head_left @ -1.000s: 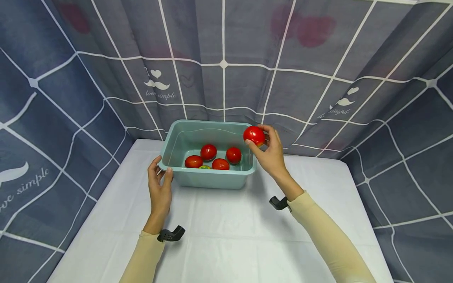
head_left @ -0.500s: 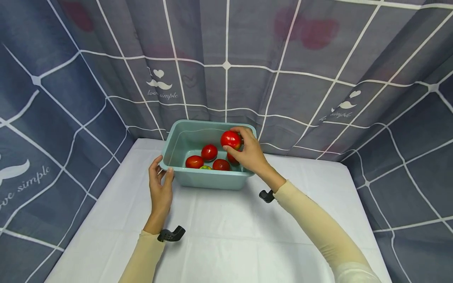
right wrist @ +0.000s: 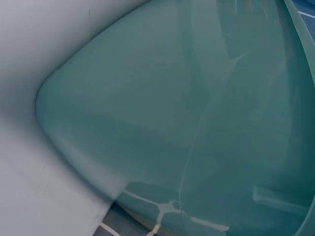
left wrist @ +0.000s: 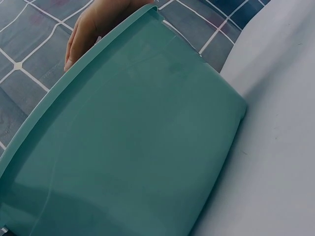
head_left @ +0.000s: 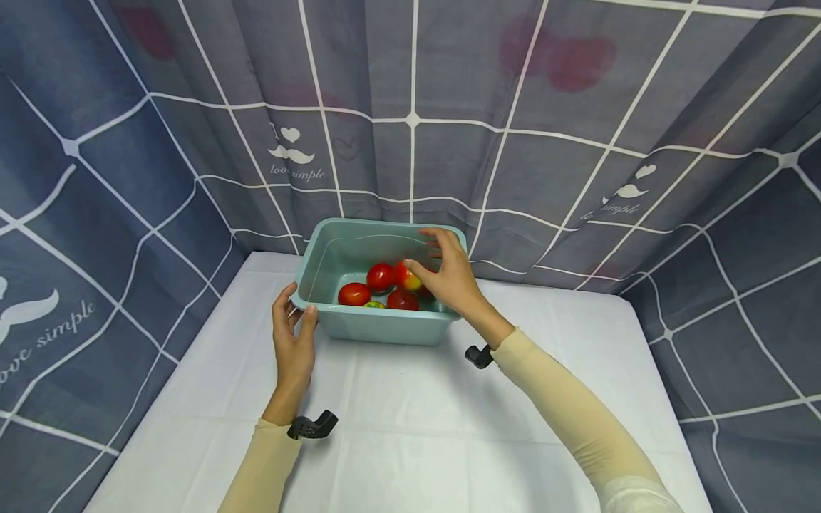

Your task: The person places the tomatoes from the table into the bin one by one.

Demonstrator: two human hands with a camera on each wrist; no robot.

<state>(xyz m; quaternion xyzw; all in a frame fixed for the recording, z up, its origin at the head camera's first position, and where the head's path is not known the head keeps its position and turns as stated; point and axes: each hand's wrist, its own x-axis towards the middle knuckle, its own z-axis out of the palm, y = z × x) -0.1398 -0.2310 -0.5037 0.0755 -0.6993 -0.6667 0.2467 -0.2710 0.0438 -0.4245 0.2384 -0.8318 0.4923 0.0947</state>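
Note:
In the head view, a pale green plastic box (head_left: 378, 325) holds several shiny red tomatoes, one a tomato (head_left: 354, 293) at the left. My left hand (head_left: 293, 349) grips the box's front left corner, thumb at the front and fingers at the side. Over the right part of the box, my right hand (head_left: 449, 278) has its fingers spread and apart. Just below its thumb lies a red tomato with a yellow patch (head_left: 408, 278), among the others. The right hand partly hides the tomatoes at that side. Both wrist views mostly show the box's outer wall (left wrist: 128, 132).
A white-covered table (head_left: 398, 427) lies under the box. Dark grey-blue grid-patterned curtains (head_left: 359, 157) hang behind and on both sides, close to the box's back edge. A small yellow-green thing (head_left: 375, 304) shows between the tomatoes.
My right hand has carried a tomato leftward from the box's right rim to above the inside and let it go. The tomato has dropped onto the others. My left hand has stayed.

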